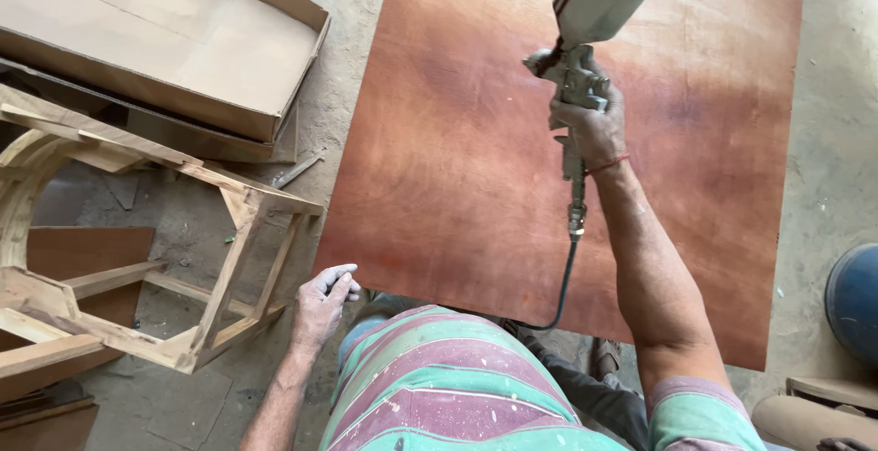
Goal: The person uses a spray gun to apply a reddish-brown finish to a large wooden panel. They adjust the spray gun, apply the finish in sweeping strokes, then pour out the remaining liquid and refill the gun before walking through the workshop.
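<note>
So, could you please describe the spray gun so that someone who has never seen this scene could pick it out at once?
Start at the large reddish-brown plywood sheet lying on the dusty floor. Above its upper middle, the right hand holds a grey metal spray gun with a pale cup on top. A dark hose hanging from its handle sets it apart from everything nearby; the bare wooden frame lies far left.

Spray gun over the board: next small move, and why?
Probably sweep the spray gun toward the paler lower left of the reddish-brown board. The right hand holds it over the upper middle, where the stain looks darker; the left hand hangs free at the board's near edge.
</note>
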